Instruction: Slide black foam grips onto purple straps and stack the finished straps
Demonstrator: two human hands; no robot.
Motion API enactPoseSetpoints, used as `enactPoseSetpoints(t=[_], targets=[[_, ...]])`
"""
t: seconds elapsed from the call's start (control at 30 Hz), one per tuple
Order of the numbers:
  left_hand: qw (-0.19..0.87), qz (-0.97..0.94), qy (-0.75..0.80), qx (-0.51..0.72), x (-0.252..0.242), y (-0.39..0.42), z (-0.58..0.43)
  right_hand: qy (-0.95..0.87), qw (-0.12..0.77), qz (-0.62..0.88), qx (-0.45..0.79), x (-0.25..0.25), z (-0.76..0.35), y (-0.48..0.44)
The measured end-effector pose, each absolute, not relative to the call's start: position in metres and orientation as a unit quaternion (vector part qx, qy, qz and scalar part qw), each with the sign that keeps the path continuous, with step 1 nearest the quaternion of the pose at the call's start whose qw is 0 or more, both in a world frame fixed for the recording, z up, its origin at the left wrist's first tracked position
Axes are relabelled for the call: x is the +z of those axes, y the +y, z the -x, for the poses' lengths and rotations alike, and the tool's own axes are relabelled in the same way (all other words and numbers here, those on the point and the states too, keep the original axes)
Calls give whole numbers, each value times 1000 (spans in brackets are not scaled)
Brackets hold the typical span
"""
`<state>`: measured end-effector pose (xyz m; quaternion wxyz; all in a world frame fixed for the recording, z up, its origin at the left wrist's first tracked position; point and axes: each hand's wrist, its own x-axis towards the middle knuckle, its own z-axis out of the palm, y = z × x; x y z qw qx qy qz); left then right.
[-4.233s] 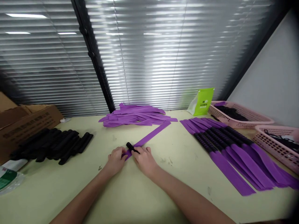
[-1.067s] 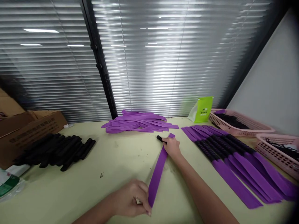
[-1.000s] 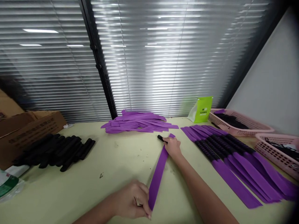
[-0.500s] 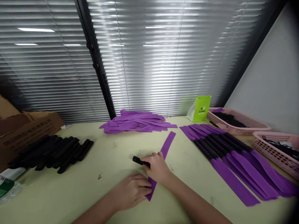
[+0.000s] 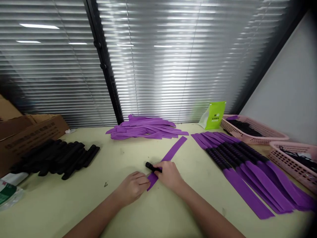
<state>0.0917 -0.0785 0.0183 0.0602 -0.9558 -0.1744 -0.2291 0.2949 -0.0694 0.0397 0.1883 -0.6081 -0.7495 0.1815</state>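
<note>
A purple strip [image 5: 174,148] of flat fabric-like material lies slanted on the table before me. My left hand [image 5: 135,186] is closed at its near end, the fingertips gripping the edge. My right hand [image 5: 169,174] is closed around a short black ridged rod [image 5: 150,166], whose far-left end pokes out past the fingers. The rod crosses over the strip, and the palm hides its other end. To the right lies a row of purple strips [image 5: 244,185] with black ridged middles [image 5: 219,158].
Loose purple strips [image 5: 146,128] are heaped at the back. Black rods [image 5: 59,157] are piled at left beside a cardboard box [image 5: 49,130]. A green pouch [image 5: 215,115] and two pink baskets [image 5: 269,138] [image 5: 279,155] stand at right. A plastic-wrapped packet [image 5: 10,195] sits at left.
Both hands have moved up the table a little, and the strip's near end has swung left and away. The rod in my right hand now lies across the strip closer to that end.
</note>
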Motion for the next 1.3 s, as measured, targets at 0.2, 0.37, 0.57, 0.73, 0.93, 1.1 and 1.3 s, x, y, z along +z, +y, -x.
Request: enactPoseSetpoints(t=[0.2, 0.37, 0.57, 0.73, 0.93, 1.1, 1.3], targets=[[-69, 940, -133, -305, 35, -90, -99, -707, 158, 679, 115, 42, -326, -34], [-337, 883, -142, -292, 48, -116, -111, -670, 137, 727, 65, 38, -346, -9], [-504, 839, -102, -176, 36, -131, -115, -639, 139, 756, 34, 31, -366, 6], [-541, 824, -86, -140, 39, -127, -111, -620, 162, 767, 26, 25, -380, 12], [-538, 833, -79, -104, 40, -126, -108, -607, 178, 774, 28, 19, -387, 13], [-475, 864, -124, -116, 46, -119, -104, -601, 211, 771, 28, 16, -391, 10], [-254, 911, -234, -223, 57, -100, -97, -652, 263, 710, 32, 31, -370, -12]])
